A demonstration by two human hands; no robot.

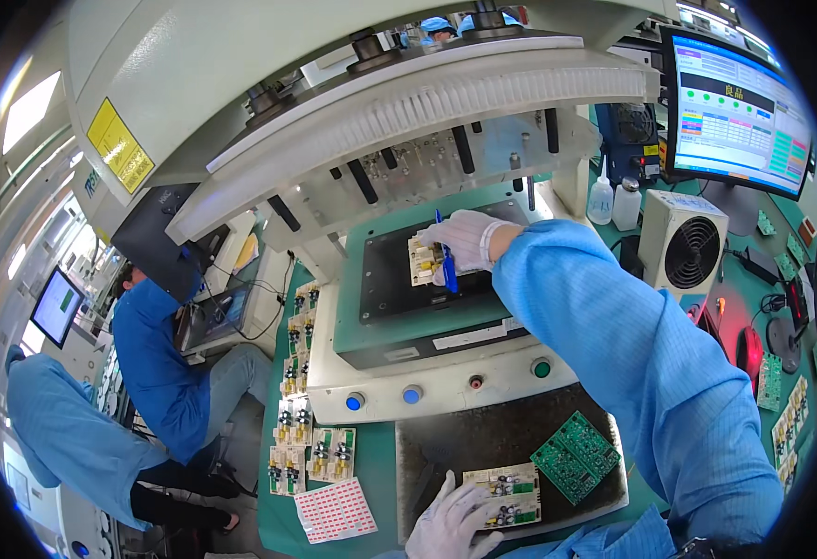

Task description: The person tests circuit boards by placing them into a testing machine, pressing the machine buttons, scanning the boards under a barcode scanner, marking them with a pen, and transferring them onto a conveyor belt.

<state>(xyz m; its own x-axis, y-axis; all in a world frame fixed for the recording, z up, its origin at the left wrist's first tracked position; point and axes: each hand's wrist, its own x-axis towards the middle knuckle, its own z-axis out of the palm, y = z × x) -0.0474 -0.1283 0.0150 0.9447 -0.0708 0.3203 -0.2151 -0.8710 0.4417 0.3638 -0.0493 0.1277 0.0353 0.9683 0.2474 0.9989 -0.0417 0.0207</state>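
Note:
My right hand (472,240), in a white glove, reaches under the raised press head. Its fingers are closed round a slim blue pen-like tool (448,268), right against a cream circuit board (421,261) on the black fixture plate (385,291). The fingers partly cover that board. Low in the view, my gloved left hand (449,524) has its fingers spread, beside and partly touching a cream board with components (513,484) on the dark mat (436,443). A green circuit board (576,456) lies tilted to the right of it.
Stacked cream boards (289,419) line the left side, near a sheet of red labels (336,511). Push buttons (412,395) sit on the press front. A monitor (736,112), fan unit (683,244) and bottles (601,197) stand right. People in blue (161,363) work at left.

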